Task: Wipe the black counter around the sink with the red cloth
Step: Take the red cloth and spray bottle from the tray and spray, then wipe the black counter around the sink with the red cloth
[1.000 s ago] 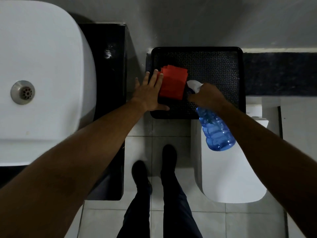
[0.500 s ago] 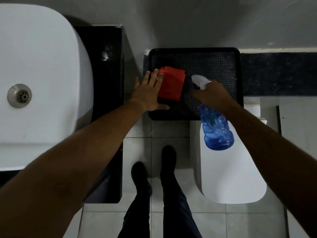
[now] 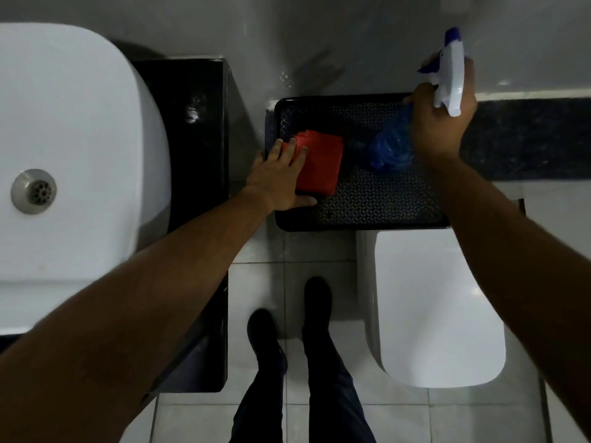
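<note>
A folded red cloth (image 3: 323,164) lies in the left part of a black tray (image 3: 367,203). My left hand (image 3: 278,180) rests flat on the cloth's left edge, fingers spread over it and thumb on the tray's front rim. My right hand (image 3: 441,123) grips the neck of a blue spray bottle (image 3: 390,148) with a white and blue trigger head, held upright over the tray's right back corner. The black counter (image 3: 195,129) runs beside the white sink (image 3: 70,174) at the left.
A white toilet lid (image 3: 438,308) sits below the tray on the right. A dark speckled ledge (image 3: 527,139) runs along the wall behind it. My feet (image 3: 287,327) stand on the tiled floor between counter and toilet.
My right hand has lifted the spray bottle up and to the right, turning it upright over the tray's back corner. My left hand stays on the red cloth.
</note>
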